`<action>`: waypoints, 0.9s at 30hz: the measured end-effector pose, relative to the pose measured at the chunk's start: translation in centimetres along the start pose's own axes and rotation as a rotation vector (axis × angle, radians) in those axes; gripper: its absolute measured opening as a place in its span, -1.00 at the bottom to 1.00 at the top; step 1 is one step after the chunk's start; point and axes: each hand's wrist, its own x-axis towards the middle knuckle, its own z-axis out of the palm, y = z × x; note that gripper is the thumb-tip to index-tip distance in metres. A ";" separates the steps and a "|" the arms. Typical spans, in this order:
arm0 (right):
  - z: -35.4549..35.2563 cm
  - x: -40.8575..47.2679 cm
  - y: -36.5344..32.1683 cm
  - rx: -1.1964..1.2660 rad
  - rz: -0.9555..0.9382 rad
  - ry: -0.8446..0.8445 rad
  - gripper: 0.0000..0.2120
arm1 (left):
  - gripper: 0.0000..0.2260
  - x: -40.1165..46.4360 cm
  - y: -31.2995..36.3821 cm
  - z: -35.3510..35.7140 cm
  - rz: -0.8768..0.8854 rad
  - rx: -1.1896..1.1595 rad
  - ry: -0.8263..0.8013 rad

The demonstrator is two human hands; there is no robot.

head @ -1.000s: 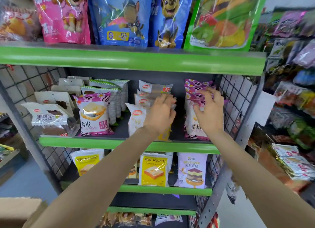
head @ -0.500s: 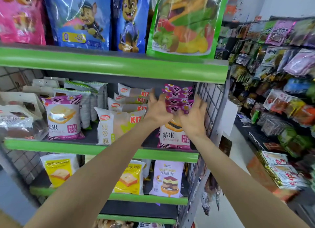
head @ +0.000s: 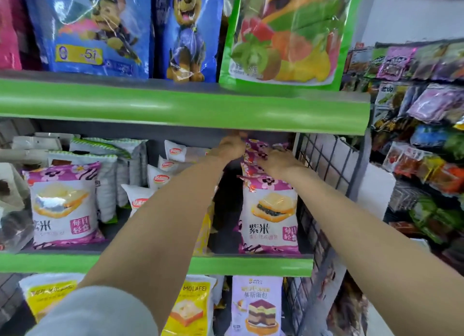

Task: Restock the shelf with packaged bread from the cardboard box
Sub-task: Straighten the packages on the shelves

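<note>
Two hands reach deep into the middle shelf, centre-right of frame, under the green lip of the upper shelf. Left hand and right hand both sit at the tops of the back packs in the purple bread row; fingers look curled on the pack tops, but blur and the shelf lip hide them, so can't tell the grip for sure.

Front pack of that row stands upright at the shelf edge, just beside the wire grid on the right. Label reads "紫米", w/ a sandwich pic; smaller text too blurred. At least 3 packs visible in this row.

One more purple "紫米" pack stands mid-left, same design. Between the two, approx. 4 white packs w/ red oval logo, logo text unreadable, partly behind the left forearm.

Lower shelf, bottom of frame: 1 yellow pack marked "MOLAFEI", 1 pale pack w/ layered cake pic, text ends "面包".

Top of frame: 2 blue cartoon-dog bags, one showing "0" and "51"; 1 green fruit bag.
</note>
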 end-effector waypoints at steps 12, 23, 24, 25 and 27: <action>0.5 0.4 0.3 0.006 0.028 0.065 -0.53 | -0.72 5.2 -1.0 2.6 -0.069 -0.041 0.145; 0.4 0.2 0.2 0.029 0.018 0.048 -0.49 | -0.73 6.0 -1.9 1.9 -0.091 -0.046 0.261; 0.4 0.1 0.2 0.031 0.013 0.054 -0.50 | -0.73 5.8 -1.9 1.9 -0.098 -0.028 0.260; 0.3 -0.1 0.2 0.038 0.007 0.066 -0.52 | -0.73 5.6 -1.5 1.7 -0.102 -0.027 0.253; -0.1 -0.5 0.3 0.066 0.005 0.106 -0.56 | -0.67 4.6 -1.0 1.3 -0.127 -0.201 0.230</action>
